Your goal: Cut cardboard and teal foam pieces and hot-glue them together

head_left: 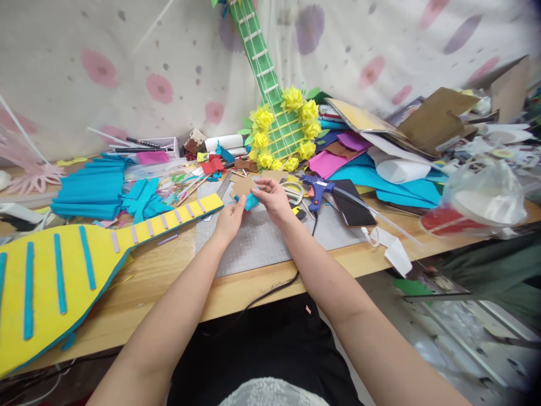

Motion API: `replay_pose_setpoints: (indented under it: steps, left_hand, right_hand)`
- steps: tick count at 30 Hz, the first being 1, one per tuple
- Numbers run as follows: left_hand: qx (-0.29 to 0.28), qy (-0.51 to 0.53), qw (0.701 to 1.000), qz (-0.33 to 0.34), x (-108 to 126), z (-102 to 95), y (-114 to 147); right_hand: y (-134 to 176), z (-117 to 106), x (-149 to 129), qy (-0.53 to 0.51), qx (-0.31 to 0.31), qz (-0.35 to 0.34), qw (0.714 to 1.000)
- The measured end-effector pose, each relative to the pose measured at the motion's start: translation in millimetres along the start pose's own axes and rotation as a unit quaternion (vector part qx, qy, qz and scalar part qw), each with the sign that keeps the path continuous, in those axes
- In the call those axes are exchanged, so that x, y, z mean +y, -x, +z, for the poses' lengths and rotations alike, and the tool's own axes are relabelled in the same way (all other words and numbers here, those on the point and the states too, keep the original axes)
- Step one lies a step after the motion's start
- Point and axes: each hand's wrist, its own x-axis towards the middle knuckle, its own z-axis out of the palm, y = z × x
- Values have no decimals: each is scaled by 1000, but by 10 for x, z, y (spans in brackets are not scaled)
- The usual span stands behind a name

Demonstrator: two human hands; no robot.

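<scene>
Both hands hold a small piece of brown cardboard (244, 186) with blue paper (252, 202) along its lower edge, above the grey cutting mat (249, 248). My left hand (231, 217) is closed on the cardboard's lower left, thumb up. At the right side, my right hand (273, 197) pinches the blue paper and cardboard between thumb and fingers. To the left lies a yellow guitar-shaped cutout (54, 282) with blue and lilac strips. A blue glue gun (316, 192) rests right of my right hand.
A green paper guitar (270, 84) with yellow flowers leans at the back. Blue crepe paper (91, 189) is on the left. A phone (353, 203), coloured sheets (393, 177) and a red-and-white bucket (456, 220) stand right. A black cord (270, 293) crosses the table's front edge.
</scene>
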Motion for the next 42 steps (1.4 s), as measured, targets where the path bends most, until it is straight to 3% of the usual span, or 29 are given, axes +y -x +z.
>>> replay_pose_setpoints:
  steps: [4,7,12,19,26,36,39,42]
  left_hand:
    - [33,216,976,-7,10,32,-64]
    - [41,279,959,-6,46,-6,-78]
    - [27,289,957,-6,59,-72,-80]
    - [-14,271,962,-16,78,-154,-93]
    - [-41,268,961,-49,149,-197,-70]
    - [17,249,968,-29,56,-215,-109]
    - [20,269,962,-43,74,-217,-115]
    - [-19,290,951,-108,99,-215,-107]
  right_hand:
    - [46,55,15,39,-21,0,999]
    - [63,84,49,64,-36,12,997]
    - [92,90,54,93,-68,54,992]
    - [129,91,-7,127,-47,47,990]
    - [138,78,-52,109,-82,65,988]
    - [153,53,-98,125,-118,114,979]
    - [122,44,-38,142,-98,106,979]
    - [81,40,1,121,-51,65,989]
